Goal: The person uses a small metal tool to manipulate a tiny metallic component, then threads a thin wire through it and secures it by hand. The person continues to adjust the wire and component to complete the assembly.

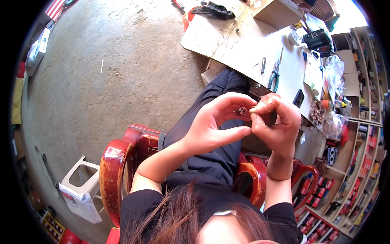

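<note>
In front of my lap, my left hand [211,122] curls its fingers around a small dark round part with a metallic end [241,111]. The left thumb stands away from that part and points toward the right hand. Close beside it, my right hand [280,122] is closed in a pinch, thumb against index finger, right by the part's end. What the right fingertips grip is too small to make out. Beyond the hands, teal-handled pliers [274,77] and a thin dark-handled tool [263,66] lie on the white table [231,40].
I sit in a red wooden chair [115,162]. A white plastic stool [81,185] stands at left on the concrete floor [101,93]. On the table are a black glove [214,11], a cardboard box [276,13] and a dark phone-like object [298,98]. Stocked shelves [353,162] line the right.
</note>
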`<action>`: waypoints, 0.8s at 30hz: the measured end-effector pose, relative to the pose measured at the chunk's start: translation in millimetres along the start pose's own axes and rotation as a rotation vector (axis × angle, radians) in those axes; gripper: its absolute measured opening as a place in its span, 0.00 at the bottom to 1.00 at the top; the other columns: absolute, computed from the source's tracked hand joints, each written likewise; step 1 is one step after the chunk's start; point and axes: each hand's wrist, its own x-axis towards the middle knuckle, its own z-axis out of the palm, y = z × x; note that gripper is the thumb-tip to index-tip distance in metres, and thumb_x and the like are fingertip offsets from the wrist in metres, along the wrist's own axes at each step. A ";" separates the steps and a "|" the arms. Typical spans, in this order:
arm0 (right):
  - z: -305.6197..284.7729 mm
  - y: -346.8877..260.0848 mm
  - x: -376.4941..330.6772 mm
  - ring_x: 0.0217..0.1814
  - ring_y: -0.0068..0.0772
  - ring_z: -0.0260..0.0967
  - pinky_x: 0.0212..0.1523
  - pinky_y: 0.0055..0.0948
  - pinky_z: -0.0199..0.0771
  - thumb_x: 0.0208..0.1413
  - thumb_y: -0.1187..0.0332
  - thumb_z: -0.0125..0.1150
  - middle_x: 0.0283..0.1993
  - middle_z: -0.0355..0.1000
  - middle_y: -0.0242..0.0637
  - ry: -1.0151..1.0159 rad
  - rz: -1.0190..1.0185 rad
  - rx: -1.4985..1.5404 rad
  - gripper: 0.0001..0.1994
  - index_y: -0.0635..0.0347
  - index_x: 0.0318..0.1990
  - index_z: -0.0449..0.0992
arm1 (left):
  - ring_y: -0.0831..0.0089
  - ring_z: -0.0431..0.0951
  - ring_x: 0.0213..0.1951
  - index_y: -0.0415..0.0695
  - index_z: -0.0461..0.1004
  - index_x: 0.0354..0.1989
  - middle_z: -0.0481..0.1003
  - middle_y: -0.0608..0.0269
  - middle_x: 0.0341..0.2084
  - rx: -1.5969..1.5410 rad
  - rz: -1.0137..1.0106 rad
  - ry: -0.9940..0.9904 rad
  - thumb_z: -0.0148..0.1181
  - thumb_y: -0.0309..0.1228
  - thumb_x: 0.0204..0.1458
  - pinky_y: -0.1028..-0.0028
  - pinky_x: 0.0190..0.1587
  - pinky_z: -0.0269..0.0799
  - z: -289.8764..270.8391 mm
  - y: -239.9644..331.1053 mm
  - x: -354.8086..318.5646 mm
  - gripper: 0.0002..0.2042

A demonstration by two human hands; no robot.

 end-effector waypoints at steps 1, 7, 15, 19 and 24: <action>-0.7 -0.4 -0.3 0.20 0.18 0.63 0.21 0.17 0.62 0.37 0.84 0.63 0.22 0.70 0.32 0.008 0.002 -0.001 0.07 0.65 0.23 0.72 | 0.72 0.72 0.54 0.36 0.66 0.55 0.71 0.58 0.51 -0.009 -0.005 0.010 0.62 0.21 0.53 0.70 0.59 0.67 1.8 -1.4 1.4 0.21; -5.8 -0.4 -3.3 0.21 0.16 0.62 0.21 0.16 0.61 0.37 0.84 0.63 0.21 0.67 0.31 0.047 0.064 0.061 0.07 0.65 0.23 0.72 | 0.76 0.74 0.50 0.35 0.72 0.49 0.74 0.60 0.45 0.023 -0.001 0.017 0.61 0.22 0.55 0.73 0.55 0.70 -0.9 -5.8 4.1 0.13; -12.4 3.0 -6.8 0.22 0.13 0.61 0.22 0.16 0.60 0.39 0.84 0.61 0.22 0.67 0.29 0.073 0.142 0.098 0.06 0.66 0.23 0.71 | 0.74 0.77 0.44 0.34 0.72 0.48 0.77 0.57 0.40 0.024 -0.021 0.069 0.54 0.26 0.61 0.73 0.49 0.73 9.6 -2.1 7.2 0.11; -15.8 6.0 -9.4 0.22 0.13 0.61 0.23 0.15 0.60 0.40 0.84 0.60 0.22 0.67 0.28 0.090 0.144 0.109 0.05 0.66 0.23 0.71 | 0.69 0.79 0.43 0.34 0.70 0.50 0.78 0.53 0.40 -0.011 -0.024 0.041 0.47 0.31 0.65 0.71 0.48 0.75 8.1 -4.0 7.9 0.13; -19.8 2.4 -12.5 0.22 0.13 0.60 0.25 0.15 0.61 0.42 0.83 0.60 0.23 0.69 0.28 0.111 0.174 0.163 0.04 0.66 0.25 0.74 | 0.68 0.80 0.42 0.35 0.69 0.50 0.78 0.51 0.40 -0.018 -0.028 -0.010 0.44 0.33 0.66 0.71 0.46 0.75 7.6 -8.8 6.8 0.14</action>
